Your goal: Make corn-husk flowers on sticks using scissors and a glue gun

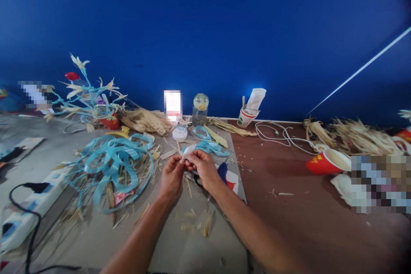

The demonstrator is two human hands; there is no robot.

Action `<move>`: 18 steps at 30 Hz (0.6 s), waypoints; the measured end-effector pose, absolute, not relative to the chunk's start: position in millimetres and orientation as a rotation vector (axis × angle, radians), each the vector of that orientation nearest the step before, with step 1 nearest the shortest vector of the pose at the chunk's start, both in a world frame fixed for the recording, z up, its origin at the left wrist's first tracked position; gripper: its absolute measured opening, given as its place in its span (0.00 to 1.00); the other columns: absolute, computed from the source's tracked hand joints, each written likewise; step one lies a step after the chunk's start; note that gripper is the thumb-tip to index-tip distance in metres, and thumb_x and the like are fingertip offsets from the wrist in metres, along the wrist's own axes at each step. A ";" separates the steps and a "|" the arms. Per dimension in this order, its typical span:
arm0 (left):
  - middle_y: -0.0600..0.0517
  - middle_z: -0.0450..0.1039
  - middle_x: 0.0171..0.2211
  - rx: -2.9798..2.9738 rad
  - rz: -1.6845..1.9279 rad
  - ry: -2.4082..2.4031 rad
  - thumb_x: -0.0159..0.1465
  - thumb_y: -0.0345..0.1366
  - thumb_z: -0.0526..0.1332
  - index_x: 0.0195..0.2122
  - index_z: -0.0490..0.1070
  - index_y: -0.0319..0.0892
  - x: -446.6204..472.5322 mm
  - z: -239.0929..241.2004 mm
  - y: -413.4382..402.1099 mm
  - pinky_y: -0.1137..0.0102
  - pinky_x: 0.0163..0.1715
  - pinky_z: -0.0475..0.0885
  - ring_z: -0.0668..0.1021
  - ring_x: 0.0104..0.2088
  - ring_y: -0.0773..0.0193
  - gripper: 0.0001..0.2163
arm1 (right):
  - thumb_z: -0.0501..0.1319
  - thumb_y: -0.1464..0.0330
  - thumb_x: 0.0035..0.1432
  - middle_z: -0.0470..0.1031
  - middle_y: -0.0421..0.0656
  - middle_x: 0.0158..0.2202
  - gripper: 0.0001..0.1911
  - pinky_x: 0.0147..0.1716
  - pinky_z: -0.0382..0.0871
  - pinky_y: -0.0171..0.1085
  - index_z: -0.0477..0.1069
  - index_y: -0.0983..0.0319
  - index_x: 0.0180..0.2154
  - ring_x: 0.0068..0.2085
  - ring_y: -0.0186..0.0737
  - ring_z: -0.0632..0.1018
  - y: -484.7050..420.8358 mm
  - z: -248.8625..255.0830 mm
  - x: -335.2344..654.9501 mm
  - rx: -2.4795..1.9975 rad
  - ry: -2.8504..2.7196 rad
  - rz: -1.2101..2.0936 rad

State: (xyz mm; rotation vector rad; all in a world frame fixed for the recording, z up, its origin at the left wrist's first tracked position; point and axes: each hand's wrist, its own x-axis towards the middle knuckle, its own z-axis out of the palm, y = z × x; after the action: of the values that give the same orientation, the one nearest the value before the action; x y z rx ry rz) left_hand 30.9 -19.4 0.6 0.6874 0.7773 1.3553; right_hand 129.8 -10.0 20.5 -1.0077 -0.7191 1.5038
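Note:
My left hand (171, 177) and my right hand (203, 167) meet at the middle of the table, both pinching a small pale folded husk piece (189, 150) held up between the fingertips. Just left of the hands lies a tangle of light blue ribbon (112, 162) mixed with straw strips. More blue ribbon (208, 144) lies behind the hands on the grey mat (192, 239). A blue-handled tool (222, 171) rests under my right wrist.
At the back stand a decorated branch in a red pot (111, 120), a glass jar (200, 109), a white tape roll (180, 133) and a paper cup (246, 116). White cables (282, 135), a tipped red cup (327, 162), dry husks (359, 137) lie right. A power strip (28, 205) sits left.

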 end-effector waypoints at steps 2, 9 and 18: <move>0.55 0.74 0.23 0.678 1.348 0.764 0.50 0.37 0.69 0.30 0.70 0.39 31.5 0.0 -19.6 0.74 0.30 0.70 0.75 0.24 0.69 0.11 | 0.62 0.66 0.43 0.68 0.35 0.17 0.09 0.20 0.58 0.28 0.65 0.63 0.20 0.18 0.25 0.65 -10.3 20.2 130.0 -1.015 -0.739 1.490; 0.56 0.71 0.22 0.757 1.271 0.765 0.53 0.37 0.67 0.36 0.71 0.40 29.1 -3.1 -21.6 0.75 0.28 0.67 0.73 0.23 0.71 0.11 | 0.61 0.66 0.47 0.63 0.32 0.13 0.11 0.17 0.54 0.29 0.62 0.62 0.20 0.14 0.25 0.62 -12.2 19.7 130.1 -0.997 -0.821 1.468; 0.55 0.73 0.23 0.631 1.316 0.768 0.50 0.36 0.69 0.30 0.69 0.40 25.6 -2.7 -18.1 0.73 0.30 0.69 0.74 0.24 0.70 0.11 | 0.62 0.64 0.44 0.66 0.33 0.16 0.10 0.20 0.58 0.29 0.63 0.62 0.21 0.18 0.27 0.65 -14.0 29.4 132.1 -1.018 -0.782 1.424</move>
State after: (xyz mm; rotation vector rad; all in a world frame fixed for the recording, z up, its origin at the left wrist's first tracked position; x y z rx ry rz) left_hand 25.6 -18.1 -2.7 0.6310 0.7682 1.3158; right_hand 132.1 -14.0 29.4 -1.0184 -0.7824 1.4238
